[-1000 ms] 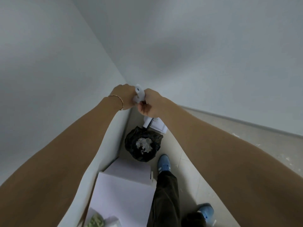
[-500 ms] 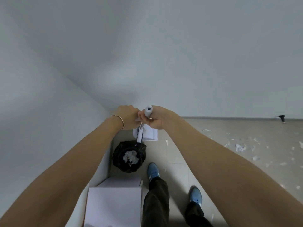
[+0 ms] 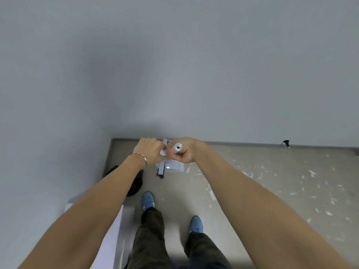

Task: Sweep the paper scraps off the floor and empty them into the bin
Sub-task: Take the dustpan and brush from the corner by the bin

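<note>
My left hand (image 3: 150, 150) is closed around a white broom handle (image 3: 162, 152). Below it hangs the broom head (image 3: 160, 170) with dark bristles. My right hand (image 3: 185, 153) grips a second white handle with a capped end (image 3: 177, 148); the white dustpan (image 3: 173, 166) sits under it near the floor. Both hands are close together near the wall's foot. The bin with a black bag (image 3: 136, 184) stands in the corner, mostly hidden by my left forearm. Several paper scraps (image 3: 252, 173) lie scattered over the beige floor to the right.
Grey walls meet in a corner at the left. A white box (image 3: 114, 228) stands against the left wall beside my left leg. My blue shoes (image 3: 148, 199) are on the floor. A small black door stop (image 3: 286, 143) sits at the skirting, far right.
The view has swung right and down. My hands and both handles moved from above the bin to the floor beside it. Far more of the scrap-strewn floor now shows.
</note>
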Demonstrator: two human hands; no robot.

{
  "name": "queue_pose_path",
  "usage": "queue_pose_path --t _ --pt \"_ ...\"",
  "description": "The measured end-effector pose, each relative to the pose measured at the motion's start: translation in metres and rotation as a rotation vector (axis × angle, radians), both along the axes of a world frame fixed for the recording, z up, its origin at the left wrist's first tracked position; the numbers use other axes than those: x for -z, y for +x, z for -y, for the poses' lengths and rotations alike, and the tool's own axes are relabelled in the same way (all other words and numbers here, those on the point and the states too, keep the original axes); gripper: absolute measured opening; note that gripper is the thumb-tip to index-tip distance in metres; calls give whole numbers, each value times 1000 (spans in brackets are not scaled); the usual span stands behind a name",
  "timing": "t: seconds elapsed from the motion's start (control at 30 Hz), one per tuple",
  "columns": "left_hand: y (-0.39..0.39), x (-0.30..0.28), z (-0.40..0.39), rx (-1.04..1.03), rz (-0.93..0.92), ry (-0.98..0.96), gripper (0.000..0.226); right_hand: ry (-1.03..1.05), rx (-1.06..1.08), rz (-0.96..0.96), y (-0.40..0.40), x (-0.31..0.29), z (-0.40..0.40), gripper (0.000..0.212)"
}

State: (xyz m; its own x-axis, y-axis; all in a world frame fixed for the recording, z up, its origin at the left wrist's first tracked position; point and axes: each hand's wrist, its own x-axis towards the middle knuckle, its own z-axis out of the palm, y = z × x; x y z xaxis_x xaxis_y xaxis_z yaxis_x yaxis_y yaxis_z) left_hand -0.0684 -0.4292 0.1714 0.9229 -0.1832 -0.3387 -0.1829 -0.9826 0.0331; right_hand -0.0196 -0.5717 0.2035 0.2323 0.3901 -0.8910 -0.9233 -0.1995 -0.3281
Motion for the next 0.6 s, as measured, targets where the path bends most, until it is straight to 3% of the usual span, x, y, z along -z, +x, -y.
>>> queue_pose_path --t 0.27,0.47,0.6 --pt "-46 3 71 -105 -10 16 35 -30 -197 -21 -28 -21 71 16" --pt "-114 14 22 -410 53 -78 63 -60 -327 -339 1 -19 140 9" --pt "-154 32 31 -600 82 -151 49 -237 -477 -140 -22 -13 139 25"
